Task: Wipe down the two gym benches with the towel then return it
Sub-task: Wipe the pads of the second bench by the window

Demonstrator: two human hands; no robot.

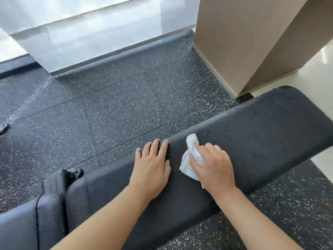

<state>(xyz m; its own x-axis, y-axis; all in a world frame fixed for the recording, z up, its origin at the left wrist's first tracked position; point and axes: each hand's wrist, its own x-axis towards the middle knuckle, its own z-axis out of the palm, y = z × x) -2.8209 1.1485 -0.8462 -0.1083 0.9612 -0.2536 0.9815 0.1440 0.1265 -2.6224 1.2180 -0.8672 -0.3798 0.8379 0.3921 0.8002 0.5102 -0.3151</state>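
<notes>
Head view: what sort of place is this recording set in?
Most likely a gym. A padded black bench stands on speckled rubber floor tiles, and the right hand rubs a white towel over the pad while the left hand rests flat on it.

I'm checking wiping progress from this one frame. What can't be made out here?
- Second bench: not in the head view; only one bench shows, its near end cut off by the bottom edge.
- Towel: partly hidden under the right hand.
- Bench edge under the left hand: covered by it.
- Dark object at left edge: cropped, unidentifiable.
</notes>
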